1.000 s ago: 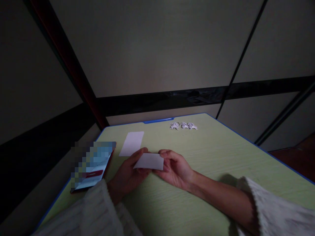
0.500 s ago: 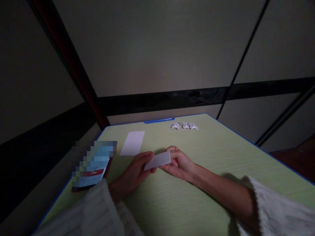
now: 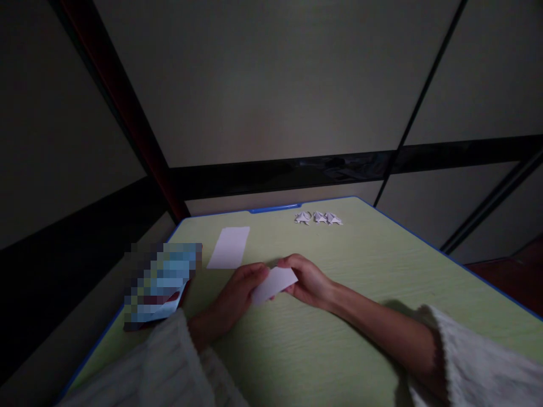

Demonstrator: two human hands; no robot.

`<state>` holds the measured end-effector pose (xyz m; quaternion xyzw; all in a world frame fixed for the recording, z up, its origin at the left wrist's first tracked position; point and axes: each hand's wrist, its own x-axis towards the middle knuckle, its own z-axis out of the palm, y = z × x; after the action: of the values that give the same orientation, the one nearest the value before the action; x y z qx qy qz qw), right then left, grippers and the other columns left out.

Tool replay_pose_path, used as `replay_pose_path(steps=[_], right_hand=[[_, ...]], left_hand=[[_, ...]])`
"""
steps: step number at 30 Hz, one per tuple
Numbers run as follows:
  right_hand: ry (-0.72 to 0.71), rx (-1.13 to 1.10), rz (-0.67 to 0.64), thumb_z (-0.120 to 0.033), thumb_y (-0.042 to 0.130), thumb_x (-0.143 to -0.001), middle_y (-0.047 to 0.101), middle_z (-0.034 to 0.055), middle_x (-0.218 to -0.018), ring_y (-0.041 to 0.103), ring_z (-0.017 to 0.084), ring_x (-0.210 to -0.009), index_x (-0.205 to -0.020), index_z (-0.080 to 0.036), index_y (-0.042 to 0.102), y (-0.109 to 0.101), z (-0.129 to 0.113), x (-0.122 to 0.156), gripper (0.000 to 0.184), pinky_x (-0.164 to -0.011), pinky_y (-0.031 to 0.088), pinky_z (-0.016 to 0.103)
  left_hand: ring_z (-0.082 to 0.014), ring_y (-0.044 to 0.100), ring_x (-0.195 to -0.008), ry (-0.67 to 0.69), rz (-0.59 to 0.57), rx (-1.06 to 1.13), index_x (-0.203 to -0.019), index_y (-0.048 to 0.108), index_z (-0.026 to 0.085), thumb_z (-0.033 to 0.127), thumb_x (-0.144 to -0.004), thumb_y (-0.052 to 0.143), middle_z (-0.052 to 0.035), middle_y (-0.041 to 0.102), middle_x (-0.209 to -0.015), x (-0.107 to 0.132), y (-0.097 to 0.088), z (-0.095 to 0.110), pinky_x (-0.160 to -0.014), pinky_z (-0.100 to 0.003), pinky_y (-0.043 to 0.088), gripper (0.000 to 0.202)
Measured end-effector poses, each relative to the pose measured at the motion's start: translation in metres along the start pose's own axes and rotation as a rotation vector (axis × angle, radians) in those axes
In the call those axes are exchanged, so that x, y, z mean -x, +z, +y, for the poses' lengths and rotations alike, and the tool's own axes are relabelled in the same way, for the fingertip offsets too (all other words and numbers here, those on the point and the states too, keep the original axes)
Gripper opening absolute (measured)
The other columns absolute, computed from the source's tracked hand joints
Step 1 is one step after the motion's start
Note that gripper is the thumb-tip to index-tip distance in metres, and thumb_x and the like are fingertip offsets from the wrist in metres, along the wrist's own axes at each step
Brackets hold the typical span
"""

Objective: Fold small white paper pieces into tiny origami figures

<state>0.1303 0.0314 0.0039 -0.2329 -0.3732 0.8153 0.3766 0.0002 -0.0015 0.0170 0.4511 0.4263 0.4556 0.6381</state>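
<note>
A small white folded piece of paper (image 3: 275,284) is held between my two hands above the middle of the table. My left hand (image 3: 244,288) is closed on its left end, thumb on top. My right hand (image 3: 309,282) pinches the far right part, its thumb along the upper edge; some fingers are hidden behind the paper. Beyond my hands, a flat white sheet of paper (image 3: 229,247) lies on the left half of the table. Toward the back, three small folded paper figures (image 3: 319,217) sit in a row.
The light green table (image 3: 373,254) has a blue edge and a blue strip (image 3: 275,208) at the back. A tablet-like device with a blurred screen (image 3: 165,285) lies at the left edge. Panelled cabinet doors (image 3: 271,85) stand close behind the table.
The folded paper has tilted, showing more of its face. My right thumb has moved onto its upper edge, and the right hand has shifted slightly. Everything else stays put.
</note>
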Motion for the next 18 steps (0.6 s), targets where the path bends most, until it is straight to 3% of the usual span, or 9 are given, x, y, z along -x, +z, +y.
replay_pose_path(steps=[2, 5, 8, 11, 15, 18], right_hand=[[-0.012, 0.127, -0.011, -0.018, 0.049, -0.058, 0.041, -0.0055, -0.031, 0.035, 0.003, -0.03, -0.04, -0.012, 0.044, -0.002, -0.002, 0.001, 0.02, -0.033, 0.024, 0.017], [-0.021, 0.44, -0.107, -0.025, 0.05, -0.064, 0.04, -0.0052, -0.028, 0.032, 0.003, -0.027, -0.037, -0.011, 0.045, -0.006, -0.005, 0.003, 0.031, -0.031, 0.019, 0.018], [-0.076, 0.567, -0.119, -0.03, 0.049, -0.068, 0.04, -0.0051, -0.03, 0.034, 0.002, -0.03, -0.035, -0.011, 0.044, -0.005, -0.002, 0.005, 0.038, -0.034, 0.021, 0.018], [-0.136, 0.414, -0.062, -0.032, 0.049, -0.068, 0.038, -0.0059, -0.028, 0.03, 0.002, -0.029, -0.035, -0.012, 0.042, -0.001, 0.003, 0.004, 0.039, -0.035, 0.019, 0.019], [-0.265, 0.109, 0.0, -0.029, 0.051, -0.067, 0.032, -0.0071, -0.029, 0.027, 0.003, -0.032, -0.033, -0.015, 0.03, 0.0, -0.004, 0.0, 0.042, -0.039, 0.019, 0.02], [-0.344, 0.136, -0.007, -0.03, 0.051, -0.068, 0.035, -0.0061, -0.032, 0.03, 0.003, -0.035, -0.036, -0.014, 0.035, -0.005, -0.013, -0.003, 0.04, -0.042, 0.021, 0.02]], left_hand=[[-0.0069, 0.035, -0.04, -0.032, -0.079, -0.095, -0.051, 0.054, 0.013, 0.03, -0.063, 0.056, 0.0046, 0.042, -0.042, -0.003, -0.004, -0.007, -0.04, -0.018, 0.024, 0.021], [-0.007, 0.036, -0.042, -0.002, -0.231, -0.256, -0.061, 0.059, 0.01, 0.034, -0.069, 0.048, 0.0018, 0.048, -0.049, -0.004, -0.007, -0.01, -0.041, -0.018, 0.023, 0.027], [-0.0076, 0.038, -0.044, 0.039, -0.271, -0.334, -0.065, 0.062, 0.01, 0.034, -0.071, 0.045, -0.0005, 0.053, -0.054, -0.002, -0.006, -0.003, -0.041, -0.018, 0.024, 0.03], [-0.0096, 0.041, -0.046, 0.053, -0.158, -0.242, -0.06, 0.06, 0.013, 0.032, -0.067, 0.051, 0.0007, 0.053, -0.052, 0.002, -0.002, 0.005, -0.042, -0.018, 0.027, 0.023], [-0.0112, 0.043, -0.047, -0.008, 0.076, -0.053, -0.054, 0.056, 0.018, 0.025, -0.06, 0.057, 0.0027, 0.051, -0.048, 0.007, 0.004, 0.009, -0.043, -0.019, 0.03, 0.01], [-0.0107, 0.044, -0.051, -0.051, 0.179, -0.023, -0.06, 0.058, 0.017, 0.019, -0.057, 0.06, 0.0034, 0.054, -0.055, 0.007, 0.004, 0.004, -0.047, -0.019, 0.033, 0.005]])
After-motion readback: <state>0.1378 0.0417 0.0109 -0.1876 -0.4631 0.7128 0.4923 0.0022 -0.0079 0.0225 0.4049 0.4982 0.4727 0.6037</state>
